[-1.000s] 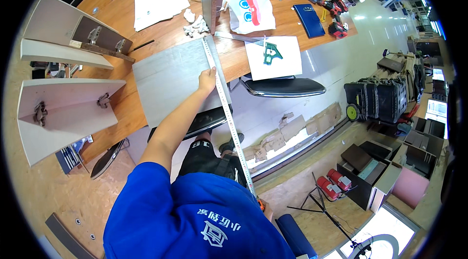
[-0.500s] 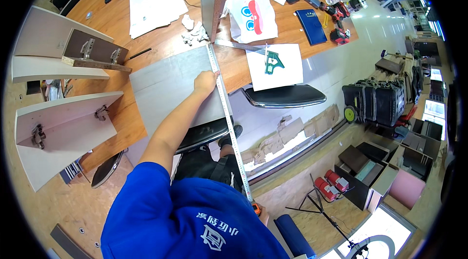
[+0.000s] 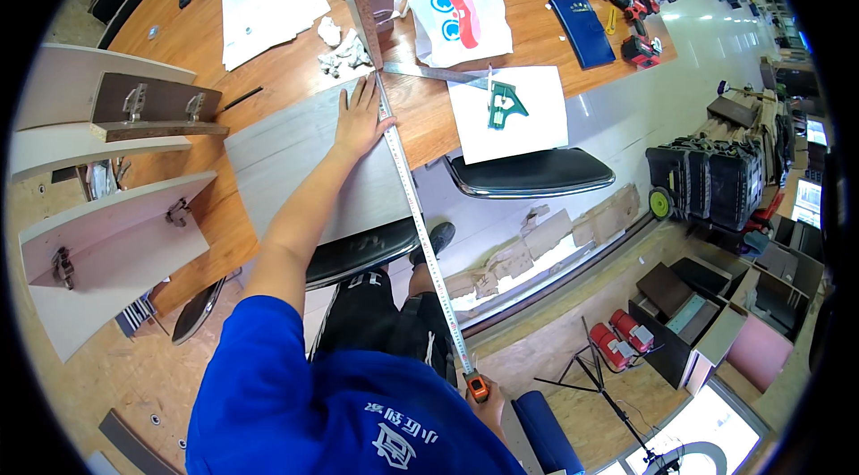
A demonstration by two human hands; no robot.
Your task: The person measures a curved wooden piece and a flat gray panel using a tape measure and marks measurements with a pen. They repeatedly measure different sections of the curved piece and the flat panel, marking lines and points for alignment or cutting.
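Note:
A grey board (image 3: 286,153) lies on the wooden table's near edge and overhangs it. My left hand (image 3: 361,124) rests flat near the board's far right corner, fingers spread, with the thumb at the blade of the tape measure (image 3: 413,207). That blade runs along the board's right edge, past the table, down to its orange-and-black case (image 3: 479,386) beside my body. My right hand (image 3: 488,410) is wrapped round the case, its fingers partly hidden. Just beyond the board's corner stands an upright brown panel (image 3: 356,5). The green-headed combination square (image 3: 506,106) lies to the right on white paper.
Cabinet pieces with hinges (image 3: 116,216) stand on the left. A cartoon-printed plastic bag (image 3: 456,14), a blue notebook (image 3: 582,30) and red power tools (image 3: 637,5) occupy the table's far side. Black chairs (image 3: 532,174) sit against its edge. A tripod (image 3: 591,368) stands at right.
My left hand has slid farther along the board and gone from curled at its edge to flat with spread fingers. More of the tape measure's case shows. The whole view has shifted slightly.

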